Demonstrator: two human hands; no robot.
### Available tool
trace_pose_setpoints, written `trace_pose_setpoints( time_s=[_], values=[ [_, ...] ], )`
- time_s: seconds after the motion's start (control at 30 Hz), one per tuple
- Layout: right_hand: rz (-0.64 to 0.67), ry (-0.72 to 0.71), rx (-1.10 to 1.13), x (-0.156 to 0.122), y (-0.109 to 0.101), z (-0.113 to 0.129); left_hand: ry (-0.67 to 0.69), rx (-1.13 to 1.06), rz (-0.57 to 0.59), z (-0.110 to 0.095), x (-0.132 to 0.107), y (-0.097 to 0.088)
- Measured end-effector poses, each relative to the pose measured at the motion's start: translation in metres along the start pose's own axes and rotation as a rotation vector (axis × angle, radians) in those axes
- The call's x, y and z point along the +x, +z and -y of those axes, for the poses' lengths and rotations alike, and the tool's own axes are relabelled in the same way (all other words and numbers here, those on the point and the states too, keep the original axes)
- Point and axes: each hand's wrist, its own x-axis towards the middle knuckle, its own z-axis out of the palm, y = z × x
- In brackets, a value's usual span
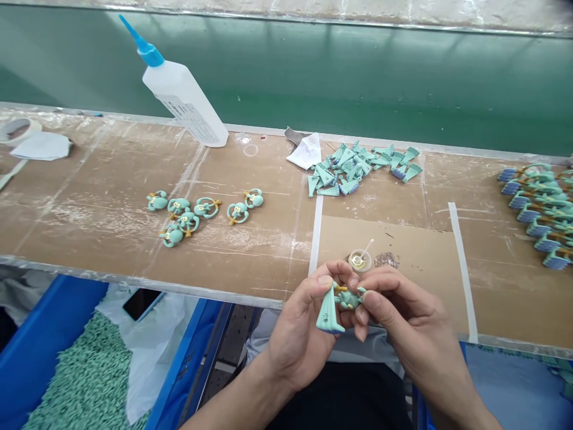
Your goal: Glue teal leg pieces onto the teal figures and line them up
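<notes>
My left hand (298, 334) holds a teal plastic figurine body (330, 312), cone-shaped with a blue-purple base. My right hand (403, 310) pinches a small teal figurine head with yellow parts (348, 298) between its fingertips, and the head sits against the cone's narrow top. Several matching heads (183, 215) lie on the wooden workbench (89, 197) to the left. A heap of loose cone bodies (353, 167) lies beyond my hands. Several joined figures (535, 209) lie in rows at the right. A small cup of yellowish liquid with a white stick (359, 260) stands just past my fingers.
A white glue bottle with a blue nozzle (179, 89) leans at the bench's far edge. Beneath my hands lies a cardboard sheet (389, 239) edged by white tape strips. A roll of tape (18, 130) sits far left. Below the near edge, a phone (141, 303) lies beside blue bins.
</notes>
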Motion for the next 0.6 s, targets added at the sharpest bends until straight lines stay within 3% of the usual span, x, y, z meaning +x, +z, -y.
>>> trace_pose_setpoints(
  time_s=[0.27,0.47,0.6],
  values=[
    [0.004,0.011,0.019,-0.002,0.003,-0.005,0.004,-0.008,-0.002,-0.001,-0.004,-0.001],
    [-0.05,-0.191,-0.308,-0.002,0.006,-0.001,0.048,0.057,-0.033,-0.006,-0.009,-0.006],
    [-0.117,-0.301,-0.427,-0.007,-0.012,-0.017,0.178,0.141,-0.086,-0.028,-0.018,-0.016]
  ],
)
